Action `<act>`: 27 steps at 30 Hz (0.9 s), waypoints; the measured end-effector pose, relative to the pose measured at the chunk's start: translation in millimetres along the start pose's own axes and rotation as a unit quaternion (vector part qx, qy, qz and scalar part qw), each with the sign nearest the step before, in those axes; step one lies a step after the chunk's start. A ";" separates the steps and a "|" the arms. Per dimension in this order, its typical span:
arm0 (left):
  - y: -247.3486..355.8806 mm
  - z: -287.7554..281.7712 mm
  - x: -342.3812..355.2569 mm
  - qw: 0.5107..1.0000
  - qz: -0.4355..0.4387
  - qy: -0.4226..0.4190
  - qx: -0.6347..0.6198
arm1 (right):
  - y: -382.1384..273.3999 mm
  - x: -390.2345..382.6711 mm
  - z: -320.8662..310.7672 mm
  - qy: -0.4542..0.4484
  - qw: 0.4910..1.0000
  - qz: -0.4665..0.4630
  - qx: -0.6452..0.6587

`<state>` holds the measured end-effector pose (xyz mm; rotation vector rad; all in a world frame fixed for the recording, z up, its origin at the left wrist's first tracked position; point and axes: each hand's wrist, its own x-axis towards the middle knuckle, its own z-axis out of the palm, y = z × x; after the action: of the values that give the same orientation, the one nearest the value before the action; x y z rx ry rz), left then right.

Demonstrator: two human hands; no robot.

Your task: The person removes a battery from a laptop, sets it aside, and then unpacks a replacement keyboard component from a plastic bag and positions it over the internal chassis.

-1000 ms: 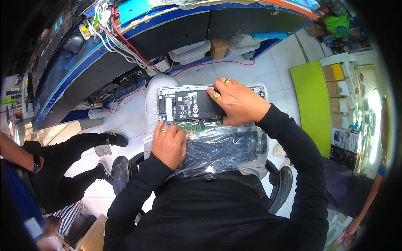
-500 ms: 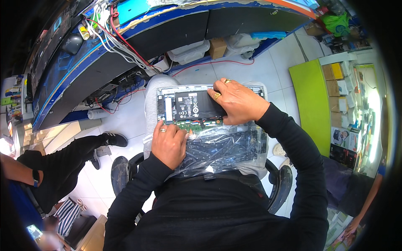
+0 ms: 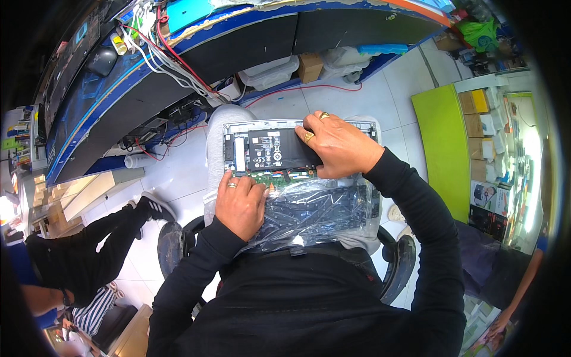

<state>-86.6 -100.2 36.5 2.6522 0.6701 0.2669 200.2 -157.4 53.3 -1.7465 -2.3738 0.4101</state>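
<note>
An opened laptop (image 3: 301, 125) lies across my lap, its inner parts showing. My right hand (image 3: 345, 146), with rings on it, spans the black battery (image 3: 275, 149), thumb at the near edge and fingers at the far edge. My left hand (image 3: 239, 205) rests bent on the near left part of the laptop, its fingertips by the green circuit board (image 3: 279, 178). What lies under those fingertips is hidden. Clear plastic film (image 3: 321, 214) covers the dark half of the laptop closest to me.
A blue-edged black workbench (image 3: 250, 56) curves ahead, with cables (image 3: 172, 74) hanging from it and plastic tubs (image 3: 270, 74) below. To the right stands a green panel (image 3: 440, 149) beside shelves of boxes. Another person's legs (image 3: 101, 238) are at left; a chair armrest (image 3: 172, 247) flanks me.
My hands and the laptop stay almost still. At the left, the other person's legs and arm have shifted, the foot coming nearer to my chair.
</note>
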 end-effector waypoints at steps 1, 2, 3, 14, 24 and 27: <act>-0.2 0.5 -0.4 1.000 0.000 0.000 0.000 | -0.4 0.1 0.4 0.000 1.000 0.000 0.000; -0.4 1.2 -1.1 1.000 0.000 0.000 0.000 | -0.8 0.2 0.7 -0.002 1.000 0.000 -0.001; -0.7 1.3 -1.5 1.000 0.000 0.001 0.000 | -1.2 0.6 0.8 -0.004 1.000 0.000 -0.003; 0.0 0.8 -0.8 1.000 -0.001 0.001 0.001 | -0.6 0.3 -0.8 0.003 1.000 -0.002 -0.010; -0.3 0.5 -1.7 1.000 -0.001 -0.003 -0.002 | -2.0 0.7 1.4 0.000 1.000 0.000 -0.016; 0.2 0.3 -1.7 1.000 -0.003 -0.004 0.001 | -1.7 0.7 2.5 0.003 1.000 -0.001 -0.013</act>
<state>-87.9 -101.3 36.2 2.6514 0.6758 0.2534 197.7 -157.5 51.4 -1.7537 -2.3869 0.3749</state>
